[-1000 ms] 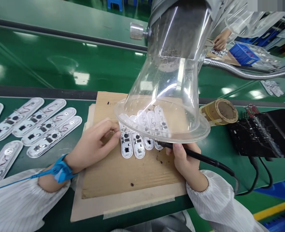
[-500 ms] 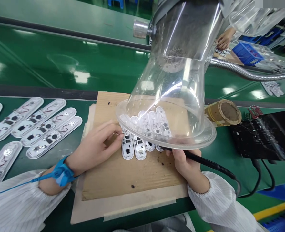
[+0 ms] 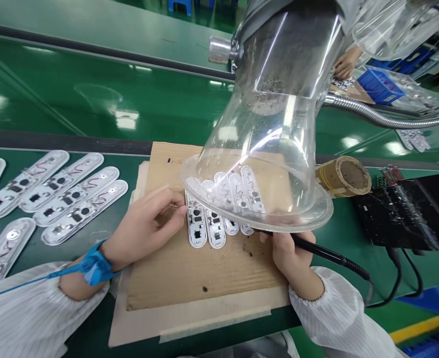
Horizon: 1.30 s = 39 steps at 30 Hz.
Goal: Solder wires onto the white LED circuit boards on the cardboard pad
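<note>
From the head camera, the person's left hand (image 3: 143, 227) is closed in a pinch, thumb and forefinger gripping a thin wire (image 3: 176, 206) right at the end of a row of white circuit boards (image 3: 206, 223). The right hand (image 3: 292, 256) is wrapped around the black handle of a soldering iron (image 3: 318, 250), its tip hidden behind the rim of a clear plastic fume hood (image 3: 267, 144). This looks like hand soldering at the near ends of the boards. The boards lie side by side on a cardboard pad (image 3: 200, 278), their far ends under the hood and seen through it. Their exposed ends show small black chips, but any joint is too small to judge. More boards (image 3: 77, 204) lie in rows on the green bench (image 3: 92, 94) to the left. A blue wrist strap (image 3: 96, 266) circles the left wrist. Farther off, a co-worker's hand (image 3: 346, 63) rests beyond the hood.
</note>
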Tool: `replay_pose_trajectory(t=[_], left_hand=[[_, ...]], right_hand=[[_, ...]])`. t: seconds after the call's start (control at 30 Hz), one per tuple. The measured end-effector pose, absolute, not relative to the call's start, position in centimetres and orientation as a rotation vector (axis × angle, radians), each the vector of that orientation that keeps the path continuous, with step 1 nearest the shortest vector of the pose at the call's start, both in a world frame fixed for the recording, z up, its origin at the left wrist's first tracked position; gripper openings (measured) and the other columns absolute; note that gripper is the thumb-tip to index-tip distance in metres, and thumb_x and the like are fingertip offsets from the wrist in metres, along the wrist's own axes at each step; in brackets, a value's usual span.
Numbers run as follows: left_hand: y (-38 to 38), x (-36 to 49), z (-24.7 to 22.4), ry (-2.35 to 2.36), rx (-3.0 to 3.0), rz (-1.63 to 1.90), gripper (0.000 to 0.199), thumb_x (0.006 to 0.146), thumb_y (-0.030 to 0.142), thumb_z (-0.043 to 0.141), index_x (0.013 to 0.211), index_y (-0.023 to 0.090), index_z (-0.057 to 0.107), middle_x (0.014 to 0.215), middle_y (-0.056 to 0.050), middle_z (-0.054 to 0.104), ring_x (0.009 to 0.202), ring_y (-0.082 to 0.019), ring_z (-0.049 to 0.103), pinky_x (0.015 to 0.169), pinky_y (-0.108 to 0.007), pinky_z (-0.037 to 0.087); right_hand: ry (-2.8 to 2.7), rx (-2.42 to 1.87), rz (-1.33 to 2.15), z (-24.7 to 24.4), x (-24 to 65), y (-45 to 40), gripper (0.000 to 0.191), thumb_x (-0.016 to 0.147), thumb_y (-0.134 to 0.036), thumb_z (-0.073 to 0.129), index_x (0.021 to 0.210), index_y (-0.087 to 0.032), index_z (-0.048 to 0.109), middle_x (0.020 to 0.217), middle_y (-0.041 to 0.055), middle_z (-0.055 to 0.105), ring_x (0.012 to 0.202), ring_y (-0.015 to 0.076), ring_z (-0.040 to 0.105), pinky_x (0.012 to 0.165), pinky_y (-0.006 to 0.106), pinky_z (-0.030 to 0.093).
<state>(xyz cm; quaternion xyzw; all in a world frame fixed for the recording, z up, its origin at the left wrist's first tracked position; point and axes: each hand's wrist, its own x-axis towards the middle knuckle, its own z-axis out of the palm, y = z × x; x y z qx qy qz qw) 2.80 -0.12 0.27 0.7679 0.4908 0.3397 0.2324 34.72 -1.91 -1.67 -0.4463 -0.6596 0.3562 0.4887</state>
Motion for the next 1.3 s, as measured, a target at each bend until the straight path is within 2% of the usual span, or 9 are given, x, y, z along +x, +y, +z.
replay_pose_trajectory(t=[0.2, 0.4, 0.57, 0.7, 0.8, 0.87, 1.03, 1.17, 1.3], left_hand=[[-0.1, 2.8, 0.2, 1.331, 2.131, 0.941, 0.014, 0.103, 0.017, 0.055, 0.094, 0.021, 0.065, 0.080, 0.002, 0.064, 0.067, -0.013, 0.057, 0.058, -0.027, 0.041], [0.0, 2.9, 0.1, 1.330, 2.098, 0.937, 0.012, 0.103, 0.018, 0.057, 0.095, 0.022, 0.066, 0.081, 0.002, 0.066, 0.068, -0.014, 0.058, 0.059, -0.027, 0.043], [0.1, 3.2, 0.6, 1.323, 2.093, 0.902, 0.016, 0.102, 0.019, 0.057, 0.089, 0.022, 0.064, 0.078, 0.002, 0.065, 0.065, -0.013, 0.058, 0.057, -0.027, 0.043], [0.1, 3.2, 0.8, 1.318, 2.108, 0.890, 0.016, 0.102, 0.019, 0.056, 0.091, 0.022, 0.067, 0.078, 0.002, 0.065, 0.065, -0.014, 0.057, 0.058, -0.027, 0.043], [0.0, 3.1, 0.6, 1.337, 2.107, 0.899, 0.016, 0.102, 0.019, 0.056, 0.092, 0.022, 0.067, 0.080, 0.002, 0.066, 0.067, -0.014, 0.058, 0.060, -0.028, 0.043], [-0.1, 3.0, 0.4, 1.355, 2.094, 0.918, 0.015, 0.103, 0.020, 0.056, 0.093, 0.021, 0.067, 0.080, 0.001, 0.066, 0.067, -0.014, 0.058, 0.060, -0.028, 0.043], [0.0, 2.5, -0.1, 1.409, 2.060, 0.975, 0.013, 0.101, 0.020, 0.053, 0.091, 0.022, 0.061, 0.079, 0.001, 0.061, 0.066, -0.014, 0.055, 0.061, -0.029, 0.043], [0.2, 2.2, 0.3, 1.457, 2.032, 0.987, 0.014, 0.099, 0.021, 0.052, 0.085, 0.023, 0.055, 0.076, 0.001, 0.057, 0.066, -0.015, 0.054, 0.062, -0.030, 0.043], [0.3, 2.3, 0.6, 1.518, 2.008, 0.976, 0.016, 0.098, 0.022, 0.052, 0.082, 0.023, 0.053, 0.072, 0.003, 0.055, 0.062, -0.013, 0.050, 0.058, -0.029, 0.038]], right_hand=[[-1.709, -1.103, 0.798, -1.1, 34.0, -2.0, 0.020, 0.110, -0.037, 0.065, 0.097, -0.027, 0.075, 0.073, 0.0008, 0.067, 0.072, 0.0198, 0.071, 0.081, 0.037, 0.065], [-1.793, -1.156, 0.819, -1.1, 34.1, -2.0, 0.022, 0.109, -0.039, 0.066, 0.093, -0.027, 0.073, 0.077, 0.0015, 0.069, 0.080, 0.0213, 0.073, 0.092, 0.041, 0.066], [-1.878, -1.100, 0.795, -0.4, 33.8, -1.7, 0.023, 0.112, -0.038, 0.061, 0.095, -0.027, 0.072, 0.078, 0.0015, 0.070, 0.075, 0.0191, 0.072, 0.085, 0.036, 0.066], [-1.936, -1.077, 0.721, 0.4, 33.5, -1.6, 0.015, 0.112, -0.035, 0.060, 0.108, -0.027, 0.072, 0.082, 0.0015, 0.073, 0.070, 0.0179, 0.072, 0.079, 0.035, 0.065], [-2.025, -1.042, 0.682, 0.8, 33.7, -1.5, 0.009, 0.109, -0.029, 0.062, 0.110, -0.026, 0.070, 0.093, 0.0042, 0.078, 0.078, 0.0204, 0.077, 0.075, 0.034, 0.065], [-2.097, -0.974, 0.636, 0.8, 33.8, -1.4, 0.007, 0.105, -0.023, 0.065, 0.109, -0.026, 0.070, 0.091, 0.0043, 0.079, 0.081, 0.0218, 0.078, 0.074, 0.034, 0.064], [-2.160, -0.853, 0.605, 0.6, 33.9, -1.2, 0.016, 0.099, -0.014, 0.063, 0.109, -0.025, 0.068, 0.084, 0.0011, 0.077, 0.067, 0.0179, 0.074, 0.069, 0.032, 0.061], [-2.057, -0.887, 0.625, 0.3, 34.0, -1.5, 0.009, 0.104, -0.020, 0.062, 0.107, -0.027, 0.069, 0.079, 0.0002, 0.075, 0.067, 0.0186, 0.073, 0.066, 0.032, 0.060], [-1.789, -1.007, 0.711, -0.1, 33.7, -2.2, 0.011, 0.111, -0.032, 0.060, 0.108, -0.029, 0.070, 0.091, 0.0049, 0.077, 0.081, 0.0226, 0.077, 0.071, 0.035, 0.064]])
